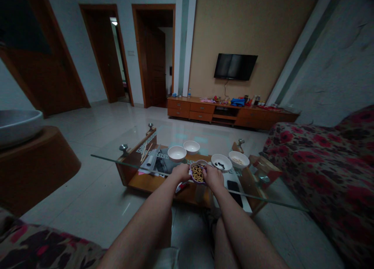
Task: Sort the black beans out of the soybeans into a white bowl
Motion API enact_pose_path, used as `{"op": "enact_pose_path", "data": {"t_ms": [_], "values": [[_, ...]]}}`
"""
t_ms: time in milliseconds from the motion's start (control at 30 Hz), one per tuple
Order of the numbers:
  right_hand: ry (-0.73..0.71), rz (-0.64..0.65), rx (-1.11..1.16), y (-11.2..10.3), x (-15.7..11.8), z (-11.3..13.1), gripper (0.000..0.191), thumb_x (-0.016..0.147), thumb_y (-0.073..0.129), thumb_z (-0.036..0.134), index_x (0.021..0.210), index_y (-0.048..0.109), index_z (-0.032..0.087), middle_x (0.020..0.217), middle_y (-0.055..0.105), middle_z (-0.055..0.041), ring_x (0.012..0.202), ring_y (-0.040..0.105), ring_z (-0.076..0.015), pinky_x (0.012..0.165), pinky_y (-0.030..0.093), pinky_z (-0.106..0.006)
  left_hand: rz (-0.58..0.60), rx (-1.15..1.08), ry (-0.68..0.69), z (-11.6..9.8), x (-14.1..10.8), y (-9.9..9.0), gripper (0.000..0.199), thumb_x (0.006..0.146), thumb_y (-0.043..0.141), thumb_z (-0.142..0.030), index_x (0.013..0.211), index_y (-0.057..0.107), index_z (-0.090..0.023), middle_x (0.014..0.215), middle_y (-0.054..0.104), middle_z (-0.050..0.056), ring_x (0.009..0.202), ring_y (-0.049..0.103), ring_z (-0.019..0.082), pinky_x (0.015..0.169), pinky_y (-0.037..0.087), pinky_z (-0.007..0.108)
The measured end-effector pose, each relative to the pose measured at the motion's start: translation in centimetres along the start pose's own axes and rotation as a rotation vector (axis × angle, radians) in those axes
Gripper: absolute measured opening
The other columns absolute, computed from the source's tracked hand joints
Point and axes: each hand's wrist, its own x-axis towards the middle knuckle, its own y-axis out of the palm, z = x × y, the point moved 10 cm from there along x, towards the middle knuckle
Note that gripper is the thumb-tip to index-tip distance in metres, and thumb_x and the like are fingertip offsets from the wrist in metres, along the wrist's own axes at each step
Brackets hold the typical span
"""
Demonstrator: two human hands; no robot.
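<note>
A small purple bowl (pixel 200 183) full of yellowish and dark beans (pixel 197 173) is between my hands at the near side of the glass table. My left hand (pixel 181 172) is closed at its left rim. My right hand (pixel 214 177) is closed at the right rim, its fingertips reaching over the beans; the far fingers are hidden. Just beyond the right hand stand a white bowl (pixel 221 160) with a few black beans and another white bowl (pixel 239 157) with pale pieces. Farther left are two white bowls, one nearer (pixel 177 154) and one behind it (pixel 191 147).
The glass tabletop (pixel 112 146) has a wooden shelf below with papers and chopsticks (pixel 146 152). A dark phone (pixel 234 193) lies by my right forearm. A flowered sofa (pixel 321 163) stands on the right, a cluttered TV cabinet (pixel 201 107) at the far wall.
</note>
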Motion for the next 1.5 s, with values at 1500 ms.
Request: {"op": "enact_pose_path", "data": {"t_ms": [1500], "values": [[0.262, -0.216, -0.018, -3.4, -1.3, -7.3, 0.036, 0.106, 0.040, 0.033, 0.123, 0.069, 0.020, 0.102, 0.078, -0.0129, 0.090, 0.073, -0.0222, 0.079, 0.045, -0.030, 0.007, -0.023, 0.004, 0.4, 0.2, 0.2, 0.044, 0.084, 0.069, -0.047, 0.121, 0.074, -0.023, 0.122, 0.075, 0.016, 0.112, 0.071, 0.036, 0.090, 0.059, 0.042]]}}
